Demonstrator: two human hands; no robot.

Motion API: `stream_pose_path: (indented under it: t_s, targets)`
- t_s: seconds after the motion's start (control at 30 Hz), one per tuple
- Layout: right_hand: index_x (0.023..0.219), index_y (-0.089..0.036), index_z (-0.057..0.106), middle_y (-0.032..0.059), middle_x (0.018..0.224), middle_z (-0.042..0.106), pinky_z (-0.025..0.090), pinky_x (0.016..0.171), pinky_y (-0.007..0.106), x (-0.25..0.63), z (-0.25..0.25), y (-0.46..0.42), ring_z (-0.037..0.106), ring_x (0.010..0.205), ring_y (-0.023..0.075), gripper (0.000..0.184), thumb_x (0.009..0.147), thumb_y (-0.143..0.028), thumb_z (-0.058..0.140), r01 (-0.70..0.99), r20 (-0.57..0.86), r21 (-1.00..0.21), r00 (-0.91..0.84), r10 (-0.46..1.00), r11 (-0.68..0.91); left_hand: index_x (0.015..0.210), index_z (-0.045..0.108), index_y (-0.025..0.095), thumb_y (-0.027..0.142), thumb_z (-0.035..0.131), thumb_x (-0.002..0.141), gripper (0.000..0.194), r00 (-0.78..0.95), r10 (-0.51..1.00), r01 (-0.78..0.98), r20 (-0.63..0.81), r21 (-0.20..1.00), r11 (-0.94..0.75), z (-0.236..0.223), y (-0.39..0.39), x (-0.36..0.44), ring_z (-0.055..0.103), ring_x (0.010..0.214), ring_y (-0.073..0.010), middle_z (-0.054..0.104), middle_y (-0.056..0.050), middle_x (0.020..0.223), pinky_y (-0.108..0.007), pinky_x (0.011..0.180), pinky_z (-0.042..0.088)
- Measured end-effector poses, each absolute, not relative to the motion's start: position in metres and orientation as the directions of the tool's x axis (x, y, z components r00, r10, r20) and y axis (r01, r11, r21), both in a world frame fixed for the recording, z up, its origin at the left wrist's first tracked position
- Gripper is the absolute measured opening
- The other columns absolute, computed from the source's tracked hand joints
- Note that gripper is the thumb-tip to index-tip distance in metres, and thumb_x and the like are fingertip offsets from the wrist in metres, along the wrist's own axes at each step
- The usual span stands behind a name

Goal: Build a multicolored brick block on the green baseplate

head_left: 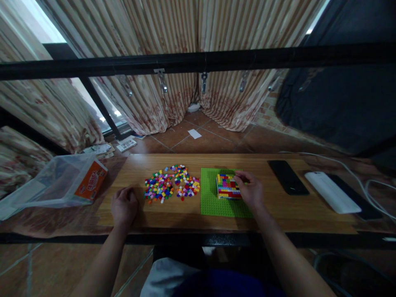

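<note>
The right hand [251,192] has its fingers bent over the right edge of the brick block [229,190], probably to steady it or press a brick (whether it pinches 1, I cannot tell). The block sits on the green baseplate [210,206], which gives it studs to grip. Left of that, loose bricks [159,187] lie within reach of the left hand [124,206], loosely curled on the board [182,218], perhaps for support.
</note>
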State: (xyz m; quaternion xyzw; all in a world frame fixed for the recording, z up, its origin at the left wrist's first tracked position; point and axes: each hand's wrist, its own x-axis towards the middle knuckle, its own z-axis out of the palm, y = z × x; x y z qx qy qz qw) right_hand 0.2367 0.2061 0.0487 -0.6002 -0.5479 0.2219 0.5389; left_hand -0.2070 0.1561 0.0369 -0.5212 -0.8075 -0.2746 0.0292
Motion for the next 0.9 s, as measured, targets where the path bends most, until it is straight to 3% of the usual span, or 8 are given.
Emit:
stream_pose_path:
  t_s: [0.17, 0.27, 0.53, 0.9]
  targets:
    - [0.099, -0.019, 0.075, 0.0110, 0.104, 0.075, 0.051, 0.085, 0.040, 0.237, 0.050, 0.216, 0.067, 0.094, 0.0243, 0.039, 0.084, -0.051, 0.060, 0.461, 0.282, -0.879, 0.297, 0.912, 0.121, 0.103, 0.072, 0.014, 0.032, 0.044, 0.088, 0.036, -0.453, 0.827, 0.855, 0.334, 0.424, 0.297, 0.035, 0.156, -0.208, 0.062, 0.109, -0.0305, 0.069, -0.016, 0.113, -0.046, 0.101, 0.050]
    - [0.097, -0.020, 0.076, 0.0111, 0.104, 0.076, 0.050, 0.089, 0.042, 0.233, 0.050, 0.221, 0.067, 0.098, 0.0260, 0.040, 0.084, -0.053, 0.058, 0.482, 0.232, -0.871, 0.233, 0.944, 0.095, 0.103, 0.072, 0.014, 0.031, 0.045, 0.088, 0.036, -0.456, 0.822, 0.855, 0.340, 0.425, 0.298, 0.034, 0.155, -0.208, 0.062, 0.109, -0.0305, 0.068, -0.016, 0.113, -0.047, 0.102, 0.049]
    - [0.086, -0.019, 0.077, 0.0098, 0.091, 0.077, 0.052, 0.082, 0.039, 0.228, 0.053, 0.221, 0.069, 0.084, 0.0246, 0.042, 0.081, -0.056, 0.057, 0.477, 0.141, -0.879, 0.222, 0.965, 0.018, 0.101, 0.073, 0.015, 0.028, 0.045, 0.086, 0.035, -0.460, 0.818, 0.854, 0.347, 0.426, 0.300, 0.035, 0.155, -0.206, 0.062, 0.107, -0.0308, 0.069, -0.015, 0.113, -0.047, 0.100, 0.049]
    - [0.082, -0.020, 0.074, 0.0081, 0.088, 0.076, 0.051, 0.084, 0.038, 0.229, 0.052, 0.221, 0.067, 0.084, 0.0231, 0.039, 0.081, -0.054, 0.054, 0.519, 0.174, -0.852, 0.162, 0.971, 0.066, 0.102, 0.072, 0.017, 0.029, 0.046, 0.086, 0.033, -0.456, 0.813, 0.854, 0.361, 0.436, 0.285, 0.031, 0.155, -0.205, 0.062, 0.106, -0.0296, 0.069, -0.014, 0.111, -0.045, 0.100, 0.048]
